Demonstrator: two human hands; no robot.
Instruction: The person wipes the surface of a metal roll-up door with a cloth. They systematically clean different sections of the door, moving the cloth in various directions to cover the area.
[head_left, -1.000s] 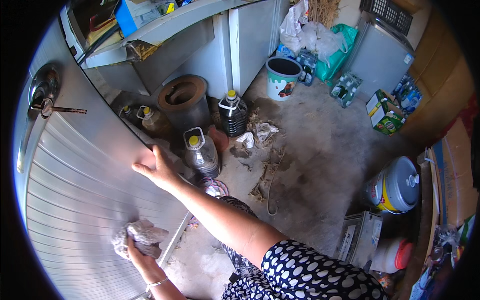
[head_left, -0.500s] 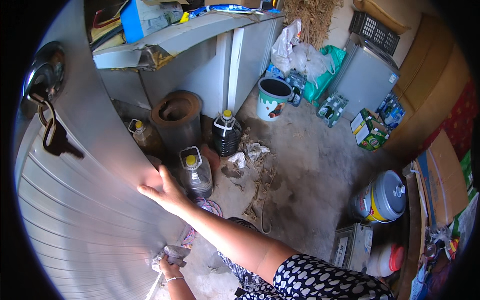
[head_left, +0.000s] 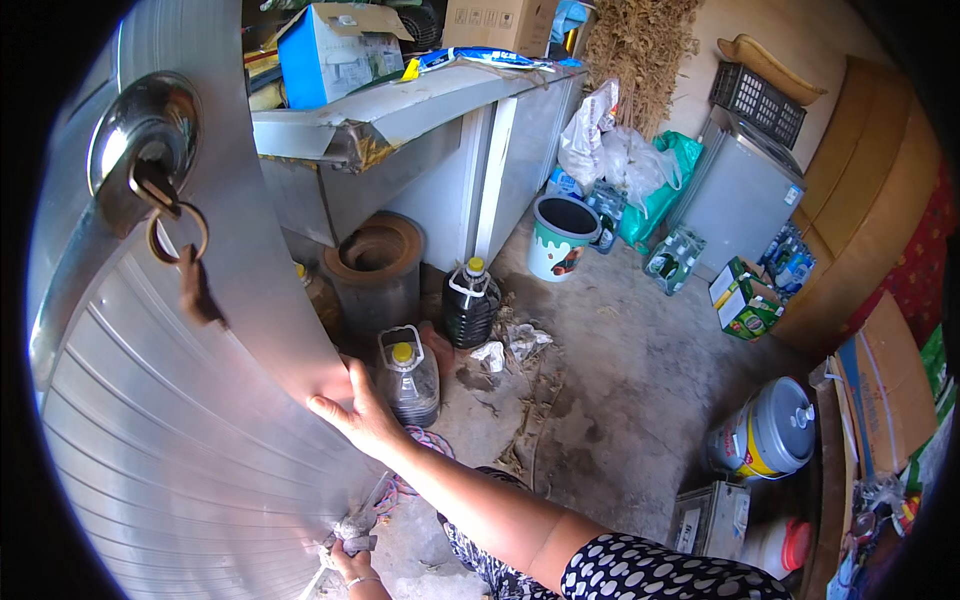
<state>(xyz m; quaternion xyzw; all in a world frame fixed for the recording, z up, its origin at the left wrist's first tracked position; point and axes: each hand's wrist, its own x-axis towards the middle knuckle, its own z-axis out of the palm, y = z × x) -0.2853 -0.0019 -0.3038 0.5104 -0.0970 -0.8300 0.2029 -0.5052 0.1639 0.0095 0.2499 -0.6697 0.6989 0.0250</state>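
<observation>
My right hand [head_left: 362,412] grips the free edge of a silver-grey metal door [head_left: 190,420], its thumb on the near face and the fingers mostly hidden behind. Low by the door, my left hand [head_left: 348,562] is closed around a crumpled grey rag [head_left: 356,532] held at the door's ribbed lower face. A light bracelet circles that wrist. Higher on the door are a shiny handle [head_left: 135,140] and a key [head_left: 198,290], slightly blurred, hanging from a ring at the lock.
Beyond the door edge stand a clear jug [head_left: 412,385] with a yellow cap, a dark-filled jug [head_left: 470,308] and a rusty round stove [head_left: 375,275]. Debris [head_left: 530,400] litters the concrete floor. A bucket [head_left: 565,235] stands farther back; a lidded pail [head_left: 765,430] is at right.
The view has shifted, so the door and room appear lower and farther right. The hanging key has swung. Both hands keep their holds; the rag looks more bunched and slightly turned.
</observation>
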